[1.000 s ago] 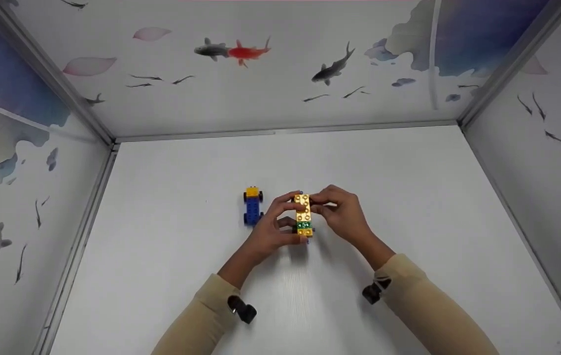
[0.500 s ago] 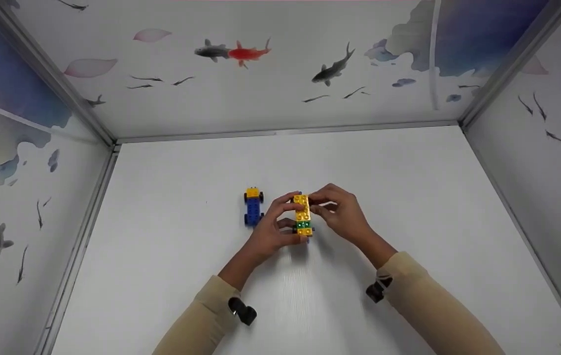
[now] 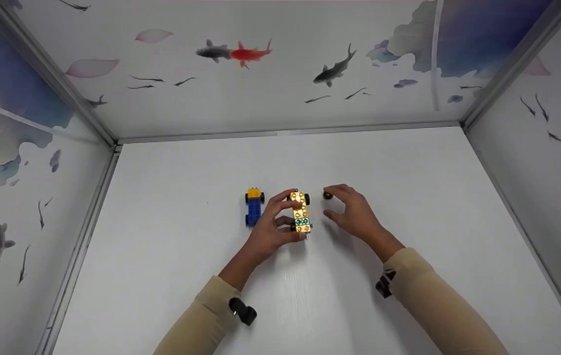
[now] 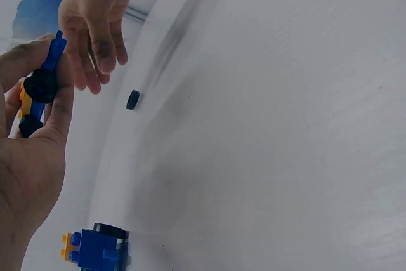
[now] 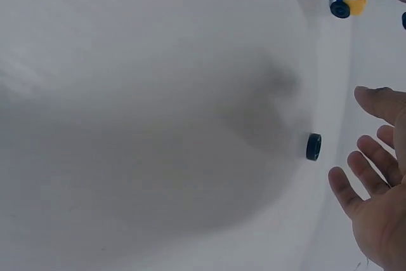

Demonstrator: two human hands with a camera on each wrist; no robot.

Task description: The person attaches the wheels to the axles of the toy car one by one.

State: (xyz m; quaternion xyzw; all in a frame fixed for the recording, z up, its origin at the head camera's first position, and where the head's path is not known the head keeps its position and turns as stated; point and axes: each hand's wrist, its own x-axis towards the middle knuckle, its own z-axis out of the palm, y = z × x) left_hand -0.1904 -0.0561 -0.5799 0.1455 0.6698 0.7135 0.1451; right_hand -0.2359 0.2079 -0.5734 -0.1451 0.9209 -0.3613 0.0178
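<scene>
My left hand (image 3: 273,229) grips a toy brick car (image 3: 300,212) by its two ends, raised over the table. The car has a gold-yellow studded top, a green strip and blue parts below. A black wheel (image 3: 307,199) sits at its far right side; a small axle end pokes out at the near right. My right hand (image 3: 357,214) is apart from the car, fingers spread and holding nothing. Near its fingertips a loose black wheel (image 5: 313,146) stands on the table, seen also in the left wrist view as a small dark wheel (image 4: 132,99).
A second toy car (image 3: 254,207), blue with a yellow end and black wheels, stands on the white table (image 3: 187,276) just left of my left hand. Walls with fish prints (image 3: 330,69) enclose the table at the back and both sides.
My right hand has let go of the car's far right side and moved right, fingers spreading. The wheel there and the loose wheel now show. The held car shifted slightly left.
</scene>
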